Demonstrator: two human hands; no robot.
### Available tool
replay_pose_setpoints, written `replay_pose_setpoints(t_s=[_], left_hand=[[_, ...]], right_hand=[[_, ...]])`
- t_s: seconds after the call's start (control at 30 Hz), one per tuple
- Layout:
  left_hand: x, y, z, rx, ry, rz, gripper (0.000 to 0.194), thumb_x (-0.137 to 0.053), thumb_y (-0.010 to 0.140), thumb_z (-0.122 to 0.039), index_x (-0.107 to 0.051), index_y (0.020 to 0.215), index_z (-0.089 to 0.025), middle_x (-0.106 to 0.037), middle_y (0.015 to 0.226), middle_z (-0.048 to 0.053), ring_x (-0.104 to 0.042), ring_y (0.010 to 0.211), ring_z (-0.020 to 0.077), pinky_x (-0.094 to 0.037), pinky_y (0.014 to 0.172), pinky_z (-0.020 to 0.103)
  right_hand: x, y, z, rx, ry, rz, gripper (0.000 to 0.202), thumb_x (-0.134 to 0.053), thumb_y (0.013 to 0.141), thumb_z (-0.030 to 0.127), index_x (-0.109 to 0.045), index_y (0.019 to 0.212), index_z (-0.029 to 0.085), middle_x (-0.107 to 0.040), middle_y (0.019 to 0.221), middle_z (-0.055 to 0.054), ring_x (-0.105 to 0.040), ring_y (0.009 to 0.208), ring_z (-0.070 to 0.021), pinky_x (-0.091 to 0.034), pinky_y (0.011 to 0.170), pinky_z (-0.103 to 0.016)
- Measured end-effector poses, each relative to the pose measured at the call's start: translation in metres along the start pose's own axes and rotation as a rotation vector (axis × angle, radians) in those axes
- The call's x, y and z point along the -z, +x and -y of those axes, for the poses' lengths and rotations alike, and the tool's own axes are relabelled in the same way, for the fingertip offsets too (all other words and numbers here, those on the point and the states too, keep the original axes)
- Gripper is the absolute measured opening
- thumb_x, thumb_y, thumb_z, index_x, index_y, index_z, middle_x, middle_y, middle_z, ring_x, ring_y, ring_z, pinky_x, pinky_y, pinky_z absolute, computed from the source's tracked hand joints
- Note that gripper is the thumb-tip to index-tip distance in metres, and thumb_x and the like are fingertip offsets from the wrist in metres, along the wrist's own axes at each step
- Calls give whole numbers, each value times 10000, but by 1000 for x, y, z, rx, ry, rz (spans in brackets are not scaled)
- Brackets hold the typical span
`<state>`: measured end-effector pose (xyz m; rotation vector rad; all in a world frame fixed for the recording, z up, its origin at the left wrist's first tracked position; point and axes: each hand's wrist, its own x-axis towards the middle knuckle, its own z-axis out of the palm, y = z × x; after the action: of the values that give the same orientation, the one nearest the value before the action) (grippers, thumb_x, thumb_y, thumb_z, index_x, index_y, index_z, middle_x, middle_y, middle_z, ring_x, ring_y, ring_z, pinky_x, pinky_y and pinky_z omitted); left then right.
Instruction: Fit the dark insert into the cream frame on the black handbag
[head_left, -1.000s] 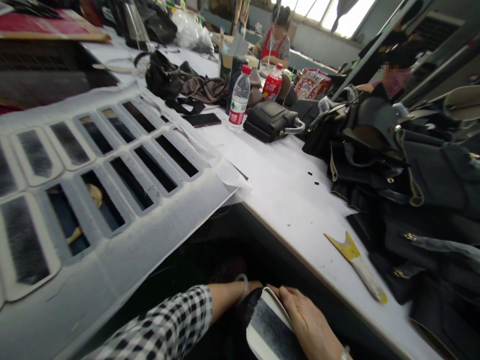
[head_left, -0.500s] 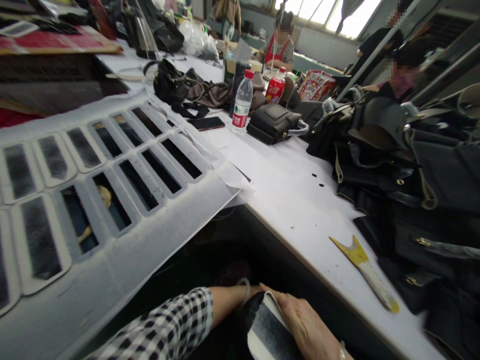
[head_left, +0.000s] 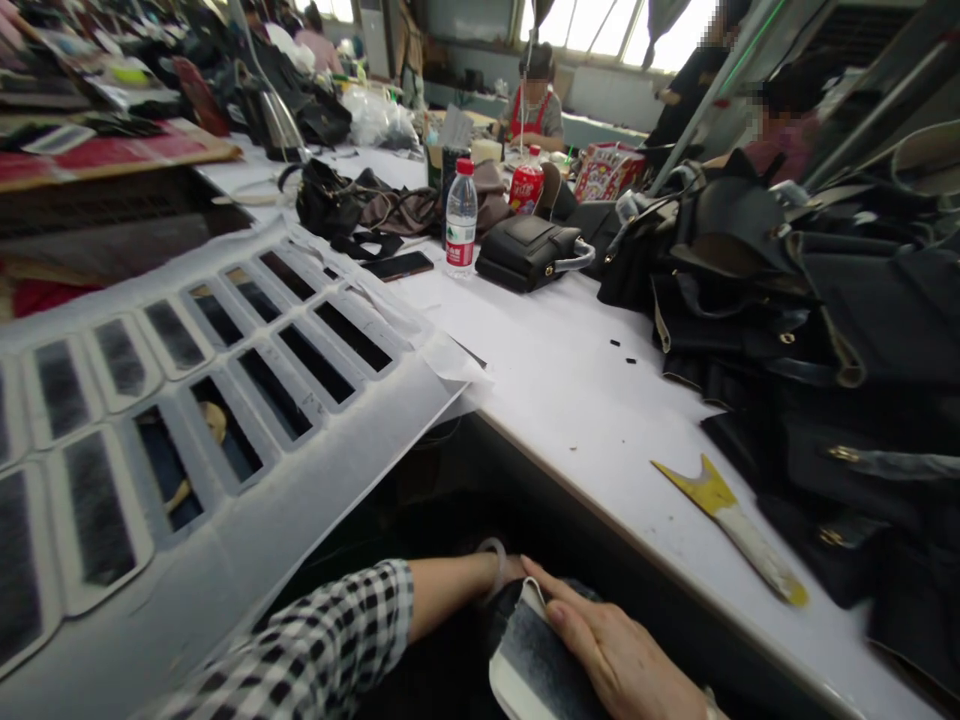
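Low in the view, my right hand (head_left: pixel 622 650) is closed over a flat panel (head_left: pixel 536 640) with a pale border and a dark, fuzzy middle. Its thumb lies on the panel's face and its fingers reach over the upper edge. My left hand (head_left: pixel 513 569) shows only near its banded wrist; the fingers are hidden behind the panel and dark material. Similar panels (head_left: pixel 97 510) lie in rows on a whitish sheet (head_left: pixel 300 520) at the left, where several slots are cut through. A yellow, fork-ended scraper (head_left: pixel 739 520) lies on the white table (head_left: pixel 525 400) to the right.
Black bags (head_left: pixel 847 330) are heaped along the right. A water bottle (head_left: pixel 460 220), a phone (head_left: pixel 397 265) and a black handbag (head_left: pixel 529 250) stand or lie farther back. A person in a red apron (head_left: pixel 529 115) is across the table; other people are beyond. The table edge (head_left: pixel 600 510) runs beside my hands.
The camera view has shifted slightly, so the table objects appear farther left. My right hand stays on the panel, its fingers lying a little flatter over it.
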<state>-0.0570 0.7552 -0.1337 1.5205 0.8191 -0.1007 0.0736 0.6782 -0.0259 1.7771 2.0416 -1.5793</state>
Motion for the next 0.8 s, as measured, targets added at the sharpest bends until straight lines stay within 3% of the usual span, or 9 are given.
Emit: replay_pose_setpoints(t_s=[0.1, 0.2, 0.27, 0.33, 0.47, 0.6, 0.8], left_hand=[[20, 4, -9, 108, -16, 90, 412, -515, 966, -509, -682, 980, -132, -698, 849, 44, -654, 707, 145, -542, 658, 284], [44, -15, -30, 92, -36, 191, 606, -406, 947, -644, -723, 1037, -136, -734, 848, 63, -677, 711, 159, -527, 653, 258], [57, -35, -48, 51, 19, 257, 595, -534, 851, -701, -766, 982, -168, -749, 839, 44, -676, 734, 169, -511, 655, 245], [65, -52, -66, 9, 134, 289, 477, -693, 758, -640, -796, 909, -200, -753, 805, 17, -669, 762, 177, -490, 666, 237], [68, -64, -89, -59, 365, 315, 266, -776, 746, -415, -814, 927, -224, -777, 846, 4, -683, 862, 199, -479, 743, 241], [66, -59, -95, -65, 468, 351, 257, -759, 776, -403, -812, 958, -230, -787, 865, 6, -698, 864, 191, -482, 733, 219], [63, -55, -101, -56, 509, 380, 208, -752, 786, -383, -821, 898, -221, -764, 762, -18, -663, 749, 146, -444, 615, 177]], right_hand=[[-2, -9, -7, -27, -1, -26, 568, -221, 1012, 573, -347, 1513, 336, -509, 1470, 11, -458, 1372, -217, -353, 1155, -405], [-4, -21, -19, -56, 16, -48, 559, -241, 1001, 595, -353, 1503, 378, -521, 1459, 25, -489, 1348, -242, -384, 1131, -432], [-4, -31, -30, -78, 41, -65, 549, -256, 992, 619, -367, 1488, 411, -569, 1416, 28, -535, 1306, -263, -403, 1115, -456], [-3, -45, -41, -107, 61, -83, 532, -289, 978, 641, -391, 1463, 448, -586, 1396, 46, -550, 1289, -281, -408, 1110, -474], [-2, -81, -66, -209, 85, -116, 511, -365, 934, 675, -482, 1394, 487, -558, 1416, 79, -510, 1325, -310, -370, 1142, -514], [-2, -109, -84, -281, 134, -140, 562, -392, 895, 709, -540, 1366, 441, -558, 1417, 51, -483, 1345, -334, -329, 1172, -521], [2, -101, -72, -253, 113, -190, 472, -435, 899, 654, -618, 1281, 445, -659, 1293, 38, -600, 1213, -353, -456, 1052, -526]])
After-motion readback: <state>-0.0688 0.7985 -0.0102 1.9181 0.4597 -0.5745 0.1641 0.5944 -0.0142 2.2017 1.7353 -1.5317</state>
